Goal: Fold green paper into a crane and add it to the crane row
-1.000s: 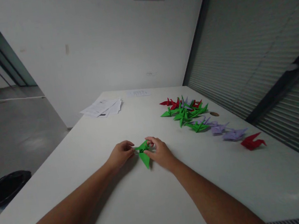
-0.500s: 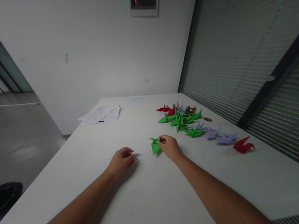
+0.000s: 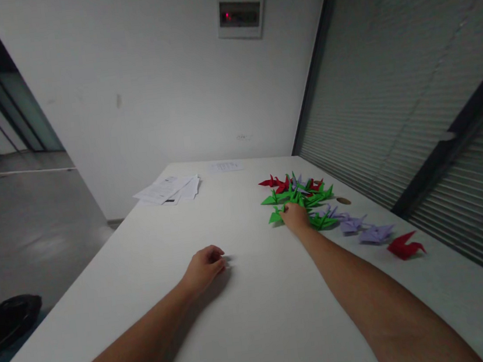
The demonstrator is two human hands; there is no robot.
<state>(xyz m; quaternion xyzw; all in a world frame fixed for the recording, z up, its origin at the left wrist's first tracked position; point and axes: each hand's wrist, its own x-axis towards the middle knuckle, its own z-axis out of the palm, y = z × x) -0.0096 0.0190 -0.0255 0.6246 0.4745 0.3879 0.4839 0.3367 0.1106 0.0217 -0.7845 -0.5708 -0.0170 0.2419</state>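
Observation:
My right hand (image 3: 295, 218) pinches a green paper crane (image 3: 274, 217) between thumb and fingertips, at the near left side of a pile of folded cranes. Part of that pile is hidden behind the hand. Just beyond lie more green cranes (image 3: 320, 195), with red cranes (image 3: 281, 184) at the back. My left hand (image 3: 204, 266) rests on the white table (image 3: 250, 321), loosely curled, thumb and fingers apart, with nothing in it.
Purple cranes (image 3: 375, 234) and a single red crane (image 3: 406, 246) trail along the right side, by the blinds (image 3: 390, 98). A small brownish disc (image 3: 343, 201) lies near them. Paper sheets (image 3: 167, 190) are at the back left. A black-lined bin (image 3: 7, 321) stands left of the table.
My right hand has carried the green crane forward and to the right, from the open table to the pile. My left hand stays in about the same place. The view has shifted slightly.

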